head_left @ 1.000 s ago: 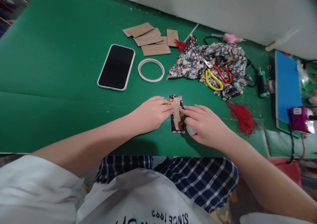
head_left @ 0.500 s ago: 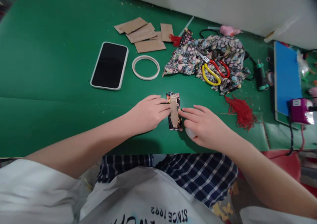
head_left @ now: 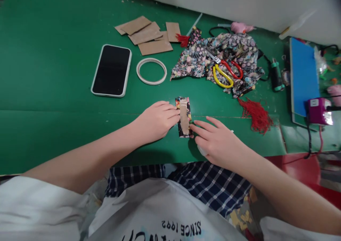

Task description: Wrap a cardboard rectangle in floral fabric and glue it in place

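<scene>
A small piece of brown cardboard (head_left: pixel 184 117), edged with dark floral fabric (head_left: pixel 189 110), lies upright on the green table in front of me. Shiny strips show near its top and bottom ends. My left hand (head_left: pixel 160 121) rests flat beside it, with its outstretched fingertips on its left edge. Fingers spread, my right hand (head_left: pixel 214 138) touches the fabric's lower right edge with a fingertip. Something whitish (head_left: pixel 202 151) shows by the thumb side of my right hand; what it is I cannot make out.
Beyond my hands lie a phone (head_left: pixel 112 70), a tape roll (head_left: pixel 139 71) and loose cardboard pieces (head_left: pixel 155 48). Scissors (head_left: pixel 223 80) rest on crumpled floral fabric (head_left: pixel 186 66). To the right are red threads (head_left: pixel 255 116), a green-black tool (head_left: pixel 277 76), a blue board (head_left: pixel 304 77) and a purple device (head_left: pixel 319 110).
My right hand has shifted slightly down along the piece's right edge. My left hand stays at the left edge. The whole view has moved a little.
</scene>
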The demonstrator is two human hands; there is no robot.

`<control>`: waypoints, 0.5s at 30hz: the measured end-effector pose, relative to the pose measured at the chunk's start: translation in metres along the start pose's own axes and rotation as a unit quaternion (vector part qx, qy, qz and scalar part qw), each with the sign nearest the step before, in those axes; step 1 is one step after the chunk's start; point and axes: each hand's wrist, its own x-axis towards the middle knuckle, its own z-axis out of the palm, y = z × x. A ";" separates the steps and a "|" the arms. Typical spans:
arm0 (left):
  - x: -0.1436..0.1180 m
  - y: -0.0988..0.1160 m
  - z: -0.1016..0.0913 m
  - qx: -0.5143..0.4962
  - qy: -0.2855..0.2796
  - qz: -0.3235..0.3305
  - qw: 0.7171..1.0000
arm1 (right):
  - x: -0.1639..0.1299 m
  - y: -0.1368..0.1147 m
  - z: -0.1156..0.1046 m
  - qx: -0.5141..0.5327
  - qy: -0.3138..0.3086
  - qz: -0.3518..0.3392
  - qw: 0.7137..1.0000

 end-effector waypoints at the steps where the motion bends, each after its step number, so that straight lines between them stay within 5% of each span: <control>1: -0.001 0.000 0.000 -0.003 0.003 0.000 1.000 | -0.001 0.000 -0.003 0.013 0.011 -0.001 1.000; 3: -0.002 -0.001 0.001 -0.013 0.006 -0.001 1.000 | -0.005 0.004 -0.010 0.065 0.077 0.012 0.995; 5: -0.002 -0.003 0.002 -0.021 0.005 -0.001 1.000 | -0.008 0.011 -0.017 0.172 0.213 0.073 0.959; 7: -0.002 -0.004 0.003 -0.023 0.003 0.002 1.000 | -0.009 0.020 -0.019 0.325 0.393 0.160 0.845; 9: -0.002 -0.004 0.003 -0.020 0.004 0.009 1.000 | -0.007 0.029 -0.015 0.473 0.539 0.200 0.668; 10: -0.001 -0.005 0.002 -0.018 0.008 0.013 1.000 | -0.005 0.033 -0.012 0.532 0.562 0.215 0.595; 12: -0.001 -0.004 0.000 -0.009 0.017 0.015 1.000 | -0.002 0.038 -0.004 0.624 0.555 0.240 0.495; 15: -0.001 -0.001 -0.003 0.007 0.029 0.018 0.999 | 0.001 0.041 0.003 0.699 0.529 0.255 0.408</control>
